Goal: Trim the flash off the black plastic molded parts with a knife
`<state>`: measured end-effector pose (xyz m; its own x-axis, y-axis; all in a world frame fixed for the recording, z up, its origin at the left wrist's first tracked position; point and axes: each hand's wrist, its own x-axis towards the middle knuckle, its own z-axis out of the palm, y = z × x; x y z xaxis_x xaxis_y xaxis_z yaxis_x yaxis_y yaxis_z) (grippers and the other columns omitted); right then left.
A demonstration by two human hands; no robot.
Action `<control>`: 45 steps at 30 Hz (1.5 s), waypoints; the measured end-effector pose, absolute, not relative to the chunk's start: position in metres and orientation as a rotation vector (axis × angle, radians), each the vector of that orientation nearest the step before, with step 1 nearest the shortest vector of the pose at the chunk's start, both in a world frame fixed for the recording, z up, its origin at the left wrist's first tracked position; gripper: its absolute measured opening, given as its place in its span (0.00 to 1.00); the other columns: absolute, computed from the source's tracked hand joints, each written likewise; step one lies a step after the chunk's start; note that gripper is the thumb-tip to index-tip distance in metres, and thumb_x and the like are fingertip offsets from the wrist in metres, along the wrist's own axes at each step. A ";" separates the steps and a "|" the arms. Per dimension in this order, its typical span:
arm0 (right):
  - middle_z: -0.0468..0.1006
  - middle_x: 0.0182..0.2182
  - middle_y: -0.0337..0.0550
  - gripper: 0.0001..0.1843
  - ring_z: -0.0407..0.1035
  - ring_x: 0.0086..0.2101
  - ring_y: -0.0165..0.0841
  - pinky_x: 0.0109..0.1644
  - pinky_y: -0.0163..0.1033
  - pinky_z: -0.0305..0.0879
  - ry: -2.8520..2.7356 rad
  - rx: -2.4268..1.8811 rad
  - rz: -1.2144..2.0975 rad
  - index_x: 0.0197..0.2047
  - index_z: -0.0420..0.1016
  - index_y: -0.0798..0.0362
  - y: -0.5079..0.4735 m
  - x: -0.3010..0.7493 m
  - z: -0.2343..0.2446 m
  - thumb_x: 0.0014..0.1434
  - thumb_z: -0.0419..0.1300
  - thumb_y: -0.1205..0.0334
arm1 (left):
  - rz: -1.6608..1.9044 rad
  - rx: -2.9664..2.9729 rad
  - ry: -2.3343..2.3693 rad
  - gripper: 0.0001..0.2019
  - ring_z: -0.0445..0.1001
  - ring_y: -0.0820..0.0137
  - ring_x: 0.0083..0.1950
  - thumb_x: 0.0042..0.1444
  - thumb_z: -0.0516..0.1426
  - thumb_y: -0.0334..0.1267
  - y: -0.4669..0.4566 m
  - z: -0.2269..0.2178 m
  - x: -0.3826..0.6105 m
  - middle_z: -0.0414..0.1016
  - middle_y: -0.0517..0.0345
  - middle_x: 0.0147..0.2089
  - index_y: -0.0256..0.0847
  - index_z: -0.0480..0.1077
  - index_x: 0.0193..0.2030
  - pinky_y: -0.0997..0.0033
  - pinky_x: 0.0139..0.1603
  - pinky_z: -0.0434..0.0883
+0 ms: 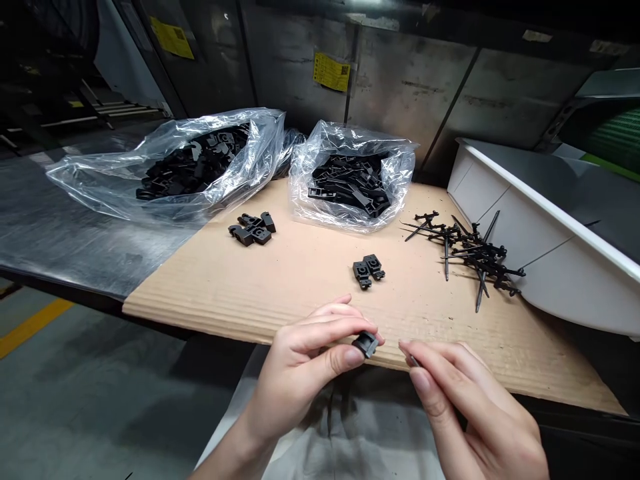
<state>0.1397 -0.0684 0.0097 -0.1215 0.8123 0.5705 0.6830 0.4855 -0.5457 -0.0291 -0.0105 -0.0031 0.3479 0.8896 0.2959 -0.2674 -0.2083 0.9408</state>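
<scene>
My left hand (pixel 305 363) pinches a small black plastic clip (pixel 365 344) between thumb and fingers, just over the near edge of the cardboard sheet (pixel 300 280). My right hand (pixel 460 400) is beside it, fingers pressed together on a thin dark tool or pin tip (pixel 413 360) that points toward the clip. A pair of black clips (pixel 369 270) lies on the cardboard just beyond my hands. A small group of black clips (pixel 253 229) rests further left.
Two clear plastic bags of black parts sit at the back, a large bag (pixel 190 163) on the left and a smaller bag (pixel 353 183) in the middle. A heap of black sprue sticks (pixel 470 257) lies right, next to a white bin (pixel 550 227). Metal bench surface (pixel 65 227) extends left.
</scene>
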 end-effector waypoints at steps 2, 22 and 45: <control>0.71 0.34 0.45 0.16 0.67 0.35 0.31 0.36 0.32 0.65 -1.861 -1.244 0.176 0.45 0.70 0.55 -0.067 0.138 0.010 0.54 0.56 0.76 | 1.191 1.376 0.612 0.08 0.72 0.66 0.43 0.53 0.59 0.34 -0.010 -0.003 -0.029 0.79 0.58 0.36 0.45 0.77 0.39 0.58 0.62 0.54; 0.76 0.20 0.35 0.06 0.69 0.24 0.23 0.29 0.24 0.66 -1.003 -1.095 1.399 0.28 0.78 0.50 -0.056 0.126 0.037 0.53 0.61 0.62 | 0.807 0.527 0.368 0.08 0.73 0.74 0.36 0.54 0.59 0.34 -0.034 0.023 -0.021 0.79 0.55 0.31 0.34 0.77 0.38 0.81 0.42 0.68; 0.77 0.22 0.39 0.06 0.71 0.23 0.29 0.24 0.30 0.68 -1.342 -1.268 0.743 0.29 0.78 0.50 -0.065 0.126 0.034 0.51 0.60 0.69 | 0.869 0.697 0.384 0.08 0.74 0.73 0.39 0.54 0.58 0.33 -0.037 0.020 -0.016 0.80 0.58 0.34 0.37 0.77 0.40 0.81 0.44 0.67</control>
<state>0.1258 -0.0647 0.0337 0.1638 0.9457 0.2808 0.2637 0.2323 -0.9362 -0.0156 -0.0369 0.0196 0.5986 0.8004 -0.0315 -0.5627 0.4482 0.6946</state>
